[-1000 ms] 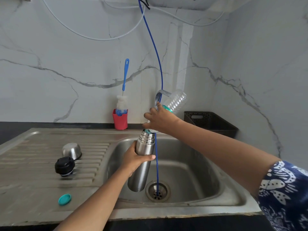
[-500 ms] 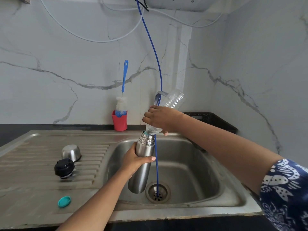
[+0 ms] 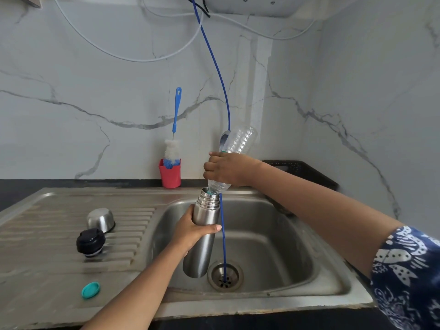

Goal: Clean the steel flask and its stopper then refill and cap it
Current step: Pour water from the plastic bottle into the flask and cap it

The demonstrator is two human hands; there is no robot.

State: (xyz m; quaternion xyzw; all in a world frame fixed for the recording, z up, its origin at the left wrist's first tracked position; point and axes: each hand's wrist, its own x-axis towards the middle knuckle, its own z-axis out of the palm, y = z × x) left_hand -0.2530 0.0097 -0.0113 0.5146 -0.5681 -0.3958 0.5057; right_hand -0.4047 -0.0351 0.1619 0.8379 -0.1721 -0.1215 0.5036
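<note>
There is just one camera, worn on the person's head. It looks forward and down into the shiny steel sink (image 3: 273, 234) from close by. The silver steel flask (image 3: 198, 260) sits near the middle. The white marble wall (image 3: 95, 67) fills the top and seems bent at the edges, maybe from the wide lens.
</note>
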